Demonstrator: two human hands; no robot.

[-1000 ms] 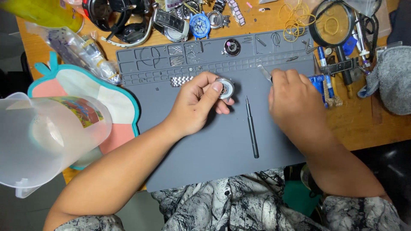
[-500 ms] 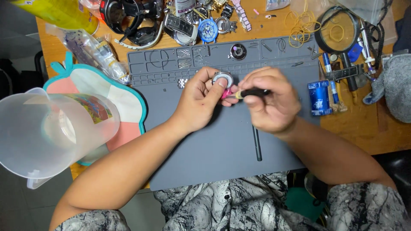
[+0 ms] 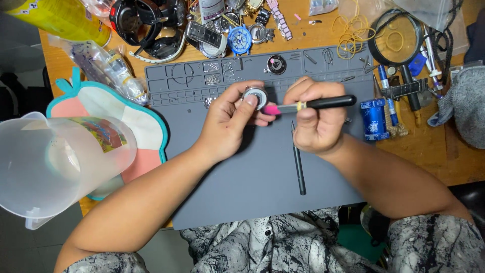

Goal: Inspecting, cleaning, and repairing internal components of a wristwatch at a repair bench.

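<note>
Fingers of my left hand [image 3: 230, 119] pinch a small round silver watch case [image 3: 255, 96] by its rim, thumb on the near side and fingertips over the top, so it sits raised a little above the grey silicone work mat [image 3: 262, 172]. My right hand [image 3: 316, 124] is clenched around a black-handled tool with a yellow band and a pink tip [image 3: 308, 105], held almost level, and the pink tip touches or very nearly touches the lower right edge of the watch case (I cannot tell which from this angle). Both forearms come in from the bottom of the view over my patterned grey and white clothing [image 3: 283, 250].

A thin dark metal rod-like tool [image 3: 298, 159] lies on the mat just below my right hand, pointing away from me. A blue cylindrical canister [image 3: 374, 119] stands at the mat's right edge, just beside my right knuckles. Further up, in the mat's moulded tray section, sits a small round dark part with a pale centre [image 3: 276, 63]. Beyond the mat's far edge lie a blue gear-shaped watch holder [image 3: 239, 39] and a black headset [image 3: 146, 25] amid a clutter of watch parts. A round magnifying glass with a black rim [image 3: 394, 38] rests on the wooden table [image 3: 439, 156] to the right. At the left, a translucent plastic jug [image 3: 50, 167] overlaps a pink and white mat with a teal border [image 3: 136, 131].
</note>
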